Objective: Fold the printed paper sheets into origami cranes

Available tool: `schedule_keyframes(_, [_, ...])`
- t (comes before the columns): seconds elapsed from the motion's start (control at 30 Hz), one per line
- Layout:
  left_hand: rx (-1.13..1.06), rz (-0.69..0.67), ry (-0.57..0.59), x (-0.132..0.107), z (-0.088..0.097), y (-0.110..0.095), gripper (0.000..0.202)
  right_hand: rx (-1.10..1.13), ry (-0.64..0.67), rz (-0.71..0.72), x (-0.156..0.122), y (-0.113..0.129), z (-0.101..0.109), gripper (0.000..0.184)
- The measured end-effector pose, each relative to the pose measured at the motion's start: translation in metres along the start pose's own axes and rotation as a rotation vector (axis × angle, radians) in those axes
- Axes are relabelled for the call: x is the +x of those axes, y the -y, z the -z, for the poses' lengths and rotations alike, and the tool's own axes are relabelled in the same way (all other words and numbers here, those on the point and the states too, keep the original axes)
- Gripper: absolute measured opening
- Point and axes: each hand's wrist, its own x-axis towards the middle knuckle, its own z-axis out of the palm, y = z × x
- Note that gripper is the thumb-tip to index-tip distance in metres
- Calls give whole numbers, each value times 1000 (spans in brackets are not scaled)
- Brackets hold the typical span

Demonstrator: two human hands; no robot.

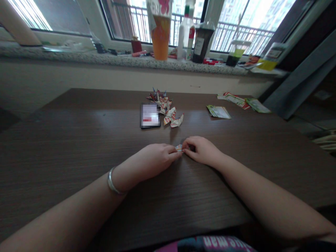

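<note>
A small folded piece of printed paper (179, 147) lies on the dark wooden table (78, 140), pinched from both sides. My left hand (154, 159), with a silver bangle at the wrist, grips its left end with closed fingers. From the right, my right hand (201, 149) has its fingers curled onto the other end. Most of the paper is hidden between the fingertips. Beyond the hands sits a cluster of finished folded paper cranes (166, 108) next to a phone (149, 115) lying flat.
A stack of printed paper slips (218, 111) and more loose sheets (243, 101) lie at the far right of the table. The stone windowsill (118, 60) behind carries an orange drink cup (160, 35), a dark drink cup (201, 43), bottles and small items.
</note>
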Motion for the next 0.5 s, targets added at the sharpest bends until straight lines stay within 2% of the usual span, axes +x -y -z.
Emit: schedule_keyframes(0.5, [32,3,46,4,4,-3,34,-12,26,24,0,-2,2,10])
